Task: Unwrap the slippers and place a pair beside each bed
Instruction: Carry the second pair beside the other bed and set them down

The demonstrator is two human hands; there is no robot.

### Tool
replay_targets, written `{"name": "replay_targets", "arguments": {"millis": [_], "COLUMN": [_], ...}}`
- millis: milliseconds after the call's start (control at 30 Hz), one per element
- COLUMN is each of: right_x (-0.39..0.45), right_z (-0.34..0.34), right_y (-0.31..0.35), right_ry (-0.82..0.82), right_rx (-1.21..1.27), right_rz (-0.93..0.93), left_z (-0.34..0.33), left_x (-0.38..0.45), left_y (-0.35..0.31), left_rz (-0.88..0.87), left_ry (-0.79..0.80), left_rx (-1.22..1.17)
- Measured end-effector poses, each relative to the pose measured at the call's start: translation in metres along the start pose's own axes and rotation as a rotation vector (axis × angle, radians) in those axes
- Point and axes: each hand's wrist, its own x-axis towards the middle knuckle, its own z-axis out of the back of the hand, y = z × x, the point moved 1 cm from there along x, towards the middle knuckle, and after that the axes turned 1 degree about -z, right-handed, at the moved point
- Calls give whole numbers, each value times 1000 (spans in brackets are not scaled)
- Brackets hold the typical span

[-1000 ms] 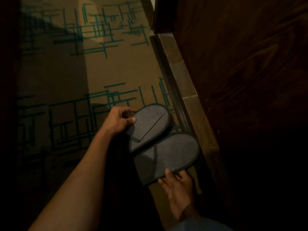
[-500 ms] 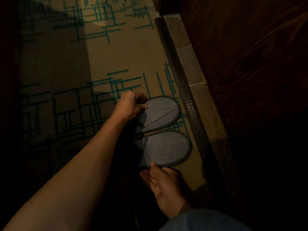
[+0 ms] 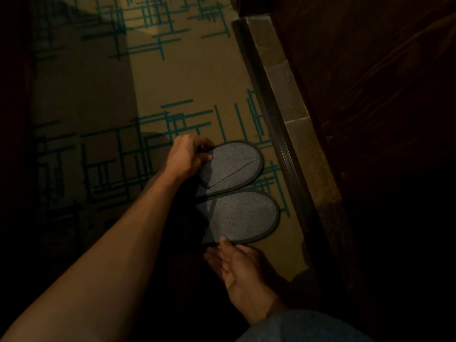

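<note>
Head view, steeply downward (close)

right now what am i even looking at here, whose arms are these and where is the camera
The camera sits on a person's head and looks down, so the two bare arms are the wearer's own. There is no machine here. On a tan carpet with green line patterns lie two flat grey slippers side by side, close to a dark stone ledge at the foot of a wooden panel. The left hand has a grip on the edge of the far slipper. The right hand is open, its fingertips at the edge of the near slipper. The room is dim, so finer detail is hard to make out.
</note>
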Motion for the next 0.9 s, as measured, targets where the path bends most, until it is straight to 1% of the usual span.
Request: {"name": "replay_targets", "arguments": {"millis": [267, 500, 667, 767, 900], "right_x": [-3, -2, -2, 1, 1], "right_z": [-2, -4, -4, -4, -3], "right_y": [3, 5, 7, 7, 10], "right_ry": [3, -7, -30, -33, -8], "right_rx": [-85, -174, -263, -313, -361], "right_rz": [2, 3, -4, -15, -70], "left_z": [3, 1, 1, -2, -6], "left_x": [1, -2, -3, -4, -3], "left_y": [2, 1, -4, -4, -3], "left_rz": [26, 48, 129, 138, 185], "left_ry": [8, -20, -54, -71, -88], "left_rx": [61, 82, 138, 131, 150]}}
